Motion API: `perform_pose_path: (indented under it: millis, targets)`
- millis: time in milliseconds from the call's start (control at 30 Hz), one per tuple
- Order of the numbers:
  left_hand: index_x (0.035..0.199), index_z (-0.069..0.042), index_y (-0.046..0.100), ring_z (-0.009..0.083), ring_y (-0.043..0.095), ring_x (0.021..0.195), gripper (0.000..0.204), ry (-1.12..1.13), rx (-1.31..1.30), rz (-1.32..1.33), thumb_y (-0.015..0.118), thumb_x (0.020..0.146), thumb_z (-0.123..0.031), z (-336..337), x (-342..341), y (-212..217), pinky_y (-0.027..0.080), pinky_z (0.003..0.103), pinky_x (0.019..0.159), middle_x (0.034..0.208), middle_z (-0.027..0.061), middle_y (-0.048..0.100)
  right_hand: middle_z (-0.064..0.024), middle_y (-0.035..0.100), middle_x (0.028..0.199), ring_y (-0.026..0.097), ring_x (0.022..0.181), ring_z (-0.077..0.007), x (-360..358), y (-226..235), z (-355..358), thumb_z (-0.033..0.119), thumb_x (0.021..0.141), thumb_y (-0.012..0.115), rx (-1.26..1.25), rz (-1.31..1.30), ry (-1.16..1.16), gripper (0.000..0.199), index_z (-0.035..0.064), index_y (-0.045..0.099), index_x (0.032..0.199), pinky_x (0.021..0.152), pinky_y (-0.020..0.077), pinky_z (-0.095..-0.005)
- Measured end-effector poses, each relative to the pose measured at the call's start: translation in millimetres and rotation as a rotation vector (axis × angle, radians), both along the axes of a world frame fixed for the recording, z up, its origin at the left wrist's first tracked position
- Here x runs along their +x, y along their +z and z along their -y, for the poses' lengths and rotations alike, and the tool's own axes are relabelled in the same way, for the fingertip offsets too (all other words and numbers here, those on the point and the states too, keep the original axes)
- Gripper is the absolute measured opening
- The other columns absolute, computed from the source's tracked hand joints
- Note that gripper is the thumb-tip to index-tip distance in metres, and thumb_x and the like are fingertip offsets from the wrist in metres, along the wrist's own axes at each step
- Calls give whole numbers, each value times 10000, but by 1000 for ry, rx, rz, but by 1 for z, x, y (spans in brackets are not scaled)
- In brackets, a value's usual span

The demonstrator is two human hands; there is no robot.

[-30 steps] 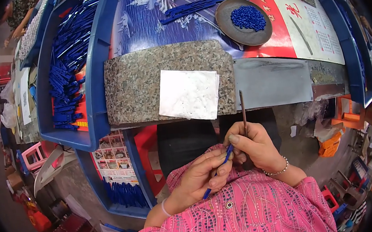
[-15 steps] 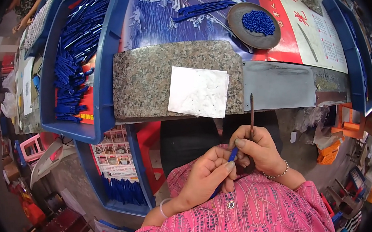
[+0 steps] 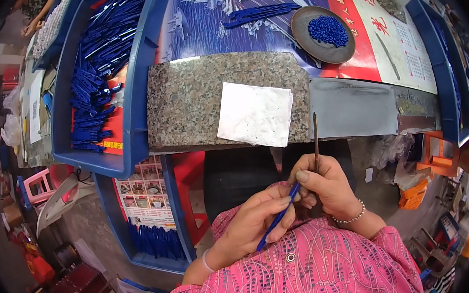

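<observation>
Above my lap, my left hand [image 3: 259,217] is closed round a slim blue strip [image 3: 275,221], glossy and slightly curved, its lower end sticking out below the fingers. My right hand [image 3: 323,183] meets it at the strip's upper end, thumb and fingers pinched close to the left fingertips. A thin dark rod [image 3: 316,138] with a narrow tip rises upright out of the right hand's grip. What the right fingers do at the strip's end is partly hidden.
Folded white paper [image 3: 257,113] lies on the granite slab [image 3: 185,103]. Behind are a round dish [image 3: 306,38] of small blue pieces and several loose blue strips [image 3: 261,13]. A blue tray [image 3: 135,113] of strips stands left, another tray [image 3: 183,230] lower down, and one [image 3: 442,64] at right.
The blue strip now shows more of its length, its lower end out below my left hand. Both hands stay close together; the view has shifted slightly.
</observation>
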State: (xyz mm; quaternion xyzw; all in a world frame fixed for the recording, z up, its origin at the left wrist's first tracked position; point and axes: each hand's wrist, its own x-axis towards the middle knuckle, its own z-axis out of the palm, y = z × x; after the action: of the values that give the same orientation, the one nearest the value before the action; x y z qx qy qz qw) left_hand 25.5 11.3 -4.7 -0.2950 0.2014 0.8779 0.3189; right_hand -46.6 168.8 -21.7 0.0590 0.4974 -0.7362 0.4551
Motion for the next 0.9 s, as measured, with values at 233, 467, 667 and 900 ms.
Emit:
perform_pose_path:
  millis: [233, 467, 667, 900]
  targets:
    - [927, -32, 488, 73, 297, 315, 224, -90, 102, 85, 334, 970, -189, 5, -1, -6, 241, 182, 289, 505, 47, 421, -26, 522, 563, 435, 417, -65, -1, -7, 4, 199, 849, 611, 18, -47, -21, 220, -10, 557, 808, 392, 338, -192]
    - [933, -3, 509, 101, 402, 321, 264, -46, 142, -27, 372, 963, -226, 5, 8, -20, 300, 189, 296, 594, 98, 546, -25, 527, 574, 431, 423, -60, 0, -7, 4, 188, 857, 604, 14, -40, -29, 212, -18, 564, 828, 408, 347, -191]
    - [1014, 8, 503, 75, 402, 383, 201, -131, -242, -108, 397, 950, -150, 1, 5, -2, 338, 183, 395, 616, 88, 552, -32, 541, 618, 441, 446, -59, -1, -1, 2, 151, 860, 591, 45, -46, -26, 181, -28, 571, 871, 415, 354, -191]
    - [1053, 31, 469, 125, 626, 578, 214, -169, -1237, -704, 547, 874, -57, -8, 19, -3, 462, 209, 509, 767, 111, 656, -45, 558, 681, 461, 481, -53, 2, -2, -4, 86, 876, 540, 17, -68, -30, 135, -41, 564, 917, 445, 384, -182]
